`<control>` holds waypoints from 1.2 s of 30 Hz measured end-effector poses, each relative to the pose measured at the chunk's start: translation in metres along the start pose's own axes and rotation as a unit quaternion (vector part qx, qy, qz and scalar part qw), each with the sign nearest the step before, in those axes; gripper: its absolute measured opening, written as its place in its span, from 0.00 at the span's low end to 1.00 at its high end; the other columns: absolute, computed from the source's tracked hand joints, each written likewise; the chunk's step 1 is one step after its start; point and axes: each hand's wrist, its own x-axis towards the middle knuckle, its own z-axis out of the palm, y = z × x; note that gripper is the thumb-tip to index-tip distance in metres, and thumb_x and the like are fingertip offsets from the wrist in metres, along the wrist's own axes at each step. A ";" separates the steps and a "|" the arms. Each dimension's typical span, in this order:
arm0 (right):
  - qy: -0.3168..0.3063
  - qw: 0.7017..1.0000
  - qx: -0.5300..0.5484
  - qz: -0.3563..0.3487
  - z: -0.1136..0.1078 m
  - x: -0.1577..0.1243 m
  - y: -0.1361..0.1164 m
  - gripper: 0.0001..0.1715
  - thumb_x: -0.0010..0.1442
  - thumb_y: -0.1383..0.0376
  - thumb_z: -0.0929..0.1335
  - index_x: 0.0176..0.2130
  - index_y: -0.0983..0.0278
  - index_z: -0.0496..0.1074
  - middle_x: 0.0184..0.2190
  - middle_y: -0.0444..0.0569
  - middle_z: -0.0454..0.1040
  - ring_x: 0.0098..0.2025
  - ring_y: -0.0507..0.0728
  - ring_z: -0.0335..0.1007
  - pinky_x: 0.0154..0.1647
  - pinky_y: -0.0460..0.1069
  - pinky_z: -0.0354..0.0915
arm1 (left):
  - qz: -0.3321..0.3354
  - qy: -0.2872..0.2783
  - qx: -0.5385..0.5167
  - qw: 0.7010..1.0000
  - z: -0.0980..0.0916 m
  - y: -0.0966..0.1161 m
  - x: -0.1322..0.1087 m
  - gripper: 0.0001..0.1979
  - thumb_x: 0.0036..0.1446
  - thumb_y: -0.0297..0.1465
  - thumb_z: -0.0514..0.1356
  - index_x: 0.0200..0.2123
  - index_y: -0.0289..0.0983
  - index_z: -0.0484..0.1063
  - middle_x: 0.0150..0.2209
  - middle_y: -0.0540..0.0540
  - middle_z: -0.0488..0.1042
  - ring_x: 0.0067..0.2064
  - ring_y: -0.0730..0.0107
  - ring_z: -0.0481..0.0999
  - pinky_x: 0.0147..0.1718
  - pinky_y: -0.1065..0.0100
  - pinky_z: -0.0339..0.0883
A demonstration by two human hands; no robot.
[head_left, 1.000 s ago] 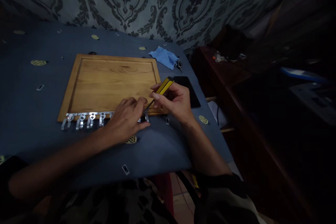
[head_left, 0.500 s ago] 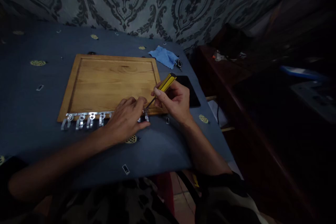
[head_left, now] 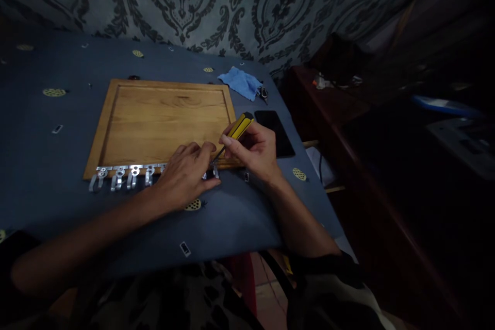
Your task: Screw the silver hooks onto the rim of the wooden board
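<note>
A wooden board with a raised frame (head_left: 166, 124) lies flat on the table. Along its near edge runs a silver metal hook rail (head_left: 135, 170), its hooks hanging over the edge toward me. My left hand (head_left: 187, 171) presses on the rail and the board's edge, fingers on the wood and thumb below by the right-end hook; it covers the rail's middle. Pinched in my right hand (head_left: 256, 148) is a yellow and black screwdriver (head_left: 240, 127), tilted, with its shaft pointing down to the rail's right end. The tip is too small to make out.
Blue patterned cloth covers the table (head_left: 127, 232). Behind the board's right corner lie a light blue cloth (head_left: 240, 82) and a small dark object (head_left: 263, 94). A black flat device (head_left: 279, 134) sits beyond my right hand. Dark red furniture (head_left: 309, 94) stands to the right.
The screwdriver's handle and my right hand have shifted slightly left and down. My left hand keeps its place on the rail.
</note>
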 end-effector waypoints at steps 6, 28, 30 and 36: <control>-0.064 0.998 0.006 0.002 -0.009 0.001 -0.004 0.19 0.58 0.50 0.75 0.34 0.64 0.74 0.24 0.41 0.73 0.22 0.48 0.71 0.24 0.45 0.66 | -0.003 -0.001 -0.006 1.000 -0.001 0.000 0.001 0.25 0.55 0.35 0.71 0.49 0.38 0.61 0.43 0.44 0.76 0.49 0.51 0.75 0.48 0.54 0.68; 0.024 1.000 0.016 0.003 -0.005 0.003 -0.005 0.24 0.52 0.46 0.77 0.34 0.62 0.73 0.26 0.40 0.73 0.20 0.47 0.68 0.22 0.45 0.67 | 0.008 0.008 -0.004 1.000 0.001 -0.001 0.000 0.25 0.55 0.35 0.70 0.49 0.39 0.61 0.44 0.44 0.77 0.49 0.52 0.75 0.48 0.55 0.67; 0.055 0.998 0.009 -0.008 -0.006 0.003 -0.006 0.24 0.52 0.46 0.77 0.33 0.62 0.72 0.25 0.39 0.72 0.18 0.47 0.67 0.20 0.45 0.66 | 0.010 0.011 -0.005 1.000 0.001 -0.002 -0.001 0.26 0.55 0.35 0.70 0.51 0.38 0.60 0.45 0.44 0.77 0.50 0.52 0.75 0.48 0.55 0.67; 0.038 0.999 -0.027 0.002 -0.006 0.002 -0.002 0.25 0.53 0.44 0.76 0.32 0.61 0.72 0.24 0.40 0.71 0.21 0.48 0.67 0.21 0.46 0.65 | 0.008 0.009 -0.010 1.000 0.000 -0.001 -0.001 0.25 0.56 0.35 0.70 0.50 0.39 0.61 0.45 0.44 0.77 0.49 0.52 0.75 0.49 0.55 0.67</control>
